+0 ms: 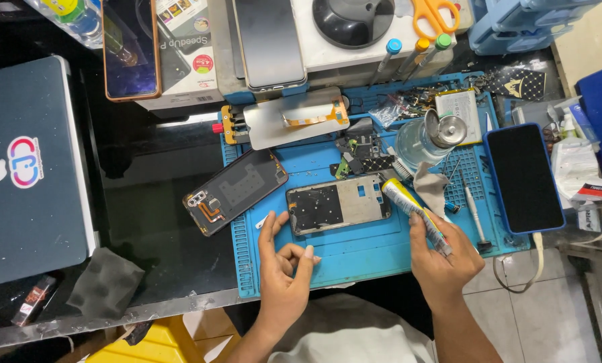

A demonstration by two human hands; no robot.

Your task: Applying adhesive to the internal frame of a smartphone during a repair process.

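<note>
An opened phone frame [338, 204] lies on a blue work mat [355, 252]. My left hand [282, 269] rests on the mat just below the frame's left end, fingers loosely curled and holding nothing. My right hand [444, 259] grips a yellow-and-silver glue tube [414, 212], its nozzle end pointing up-left toward the frame's right edge. A dark phone back cover [235, 191] lies tilted at the mat's left edge.
A phone display panel [294, 117] sits in a clamp at the mat's top. A blue-cased phone [523, 177] lies on the right. A liquid dispenser bottle [430, 138], a screwdriver [474, 216], a closed laptop [29, 168] and a grey cloth [105, 282] are around.
</note>
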